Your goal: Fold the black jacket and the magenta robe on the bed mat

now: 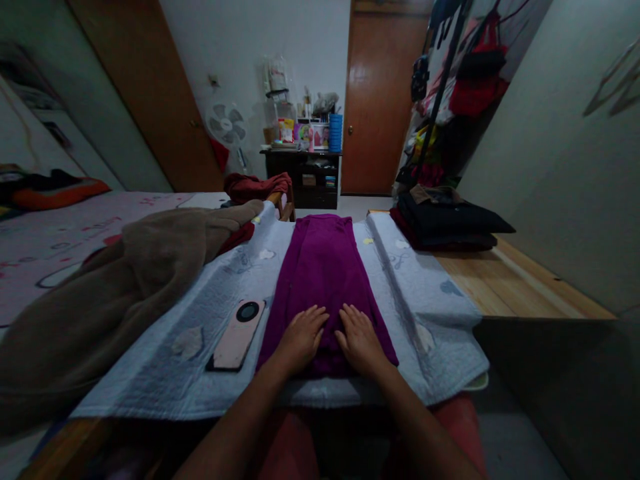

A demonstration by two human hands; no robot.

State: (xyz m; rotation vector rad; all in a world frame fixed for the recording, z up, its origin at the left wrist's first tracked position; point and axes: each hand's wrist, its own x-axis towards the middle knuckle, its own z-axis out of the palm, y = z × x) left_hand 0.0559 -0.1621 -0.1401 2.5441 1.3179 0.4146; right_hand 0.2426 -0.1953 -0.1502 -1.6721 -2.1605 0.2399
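Note:
A purple garment (327, 267), folded into a long panel, lies flat on a pale blue quilted cloth (400, 300) in front of me. Its exact kind I cannot tell. My left hand (303, 339) rests palm down on the near part of the garment, fingers stretched out. Just to its right, my right hand (361, 339) lies the same way, with a narrow gap between the two. Neither hand grips the fabric. Left of the garment, a pink phone (239, 340) with a round black camera ring lies on the cloth.
A brown fleecy cloth (165, 247) is heaped at the left, beside a bed (75, 233). Folded dark clothes (445, 217) are stacked on the wooden board (525, 283) at the right. A black cabinet (300, 177), a fan (227, 125) and a door (377, 100) stand farther back.

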